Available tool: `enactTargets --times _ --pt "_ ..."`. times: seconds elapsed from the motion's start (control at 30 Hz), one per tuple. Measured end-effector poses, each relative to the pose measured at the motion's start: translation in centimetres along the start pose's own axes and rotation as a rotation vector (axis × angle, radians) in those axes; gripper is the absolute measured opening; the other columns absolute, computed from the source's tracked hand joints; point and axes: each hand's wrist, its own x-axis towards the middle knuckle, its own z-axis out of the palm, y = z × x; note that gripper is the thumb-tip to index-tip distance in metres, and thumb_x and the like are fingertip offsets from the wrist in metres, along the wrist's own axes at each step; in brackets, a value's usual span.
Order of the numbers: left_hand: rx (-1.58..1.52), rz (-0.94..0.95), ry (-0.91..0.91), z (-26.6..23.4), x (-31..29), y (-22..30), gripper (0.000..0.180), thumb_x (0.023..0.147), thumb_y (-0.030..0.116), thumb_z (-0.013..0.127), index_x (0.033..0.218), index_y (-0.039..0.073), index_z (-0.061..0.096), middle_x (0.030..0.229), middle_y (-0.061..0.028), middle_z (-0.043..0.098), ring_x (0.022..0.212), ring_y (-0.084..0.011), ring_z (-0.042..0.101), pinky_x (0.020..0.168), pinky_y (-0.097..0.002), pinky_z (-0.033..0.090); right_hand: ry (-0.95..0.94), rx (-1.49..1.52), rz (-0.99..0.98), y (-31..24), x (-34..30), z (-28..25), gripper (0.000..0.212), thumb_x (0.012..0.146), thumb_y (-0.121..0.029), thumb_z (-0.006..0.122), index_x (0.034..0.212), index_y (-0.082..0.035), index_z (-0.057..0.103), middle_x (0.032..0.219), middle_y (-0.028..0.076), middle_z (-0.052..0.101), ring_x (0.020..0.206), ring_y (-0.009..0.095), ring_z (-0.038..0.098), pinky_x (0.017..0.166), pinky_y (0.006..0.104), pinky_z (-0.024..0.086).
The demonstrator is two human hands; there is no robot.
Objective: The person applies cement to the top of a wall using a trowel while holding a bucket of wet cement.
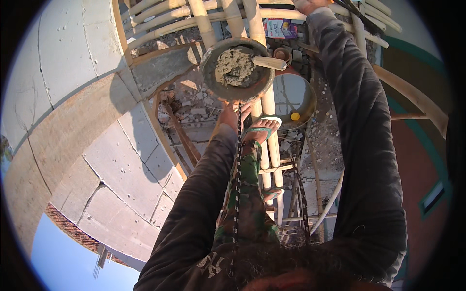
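A dark, round, shallow bowl [207,72] with a thick rim rests on pale, round bamboo poles [203,24] in the upper middle of the view, just ahead of the person. In it lies a rough heap of wet grey mortar [232,67], and a tool with a pale wooden handle [270,63] is set in the heap, its handle reaching over the bowl's right rim. The left hand [234,115] is at the near side of the bowl, its fingers partly hidden by the rim; I cannot tell whether it grips the bowl or only touches it. The right hand [310,5] is stretched far forward beside the bamboo at the upper edge, where the picture cuts it off, so its grip cannot be told either. Right of the bowl stand a small reddish-brown clay pot [281,54] and, nearer the person, a wide, round water container [313,103] with a small round yellow object [295,116] inside its rim. A foot in a green-strapped sandal [262,128] stands on the poles just below the left hand. A black-and-white cord [238,165] runs down from the bowl's near edge, in front of green camouflage trousers [247,194]. A light-grey block wall [131,169] rises at left.
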Motion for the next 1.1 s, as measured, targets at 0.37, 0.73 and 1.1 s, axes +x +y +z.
enactTargets --times 0.37,0.73,1.1 --pt "-0.289 -0.227 0.093 5.6 -0.3 2.6 0.038 0.109 0.025 0.033 0.133 0.000 0.049 0.140 -0.0163 0.056 0.133 -0.0370 0.053 0.113 -0.0512 0.043 0.146 -0.008 -0.173 -12.5 -6.9 4.4 0.026 0.106 -0.013 0.046 0.126 0.004 0.051 0.138 0.019 0.055 0.135 0.037 0.049 0.113 0.0510 0.044" --pt "-0.254 -0.282 0.051 2.9 1.9 1.9 0.035 0.102 0.017 0.033 0.127 0.004 0.054 0.132 -0.0139 0.061 0.125 -0.0365 0.059 0.105 -0.0521 0.049 0.223 -0.266 -0.094 -7.4 -23.1 1.4 0.027 0.103 -0.020 0.055 0.118 0.003 0.052 0.121 0.018 0.055 0.117 0.036 0.057 0.105 0.0515 0.050" --pt "-0.158 -0.241 0.036 3.5 1.2 2.8 0.047 0.093 0.015 0.043 0.135 -0.008 0.046 0.150 -0.0255 0.042 0.143 -0.0419 0.040 0.118 -0.0559 0.037 0.701 -0.505 0.097 0.3 -31.4 -19.2 0.018 0.105 -0.019 0.049 0.111 -0.008 0.061 0.094 0.004 0.066 0.090 0.020 0.064 0.092 0.0403 0.051"
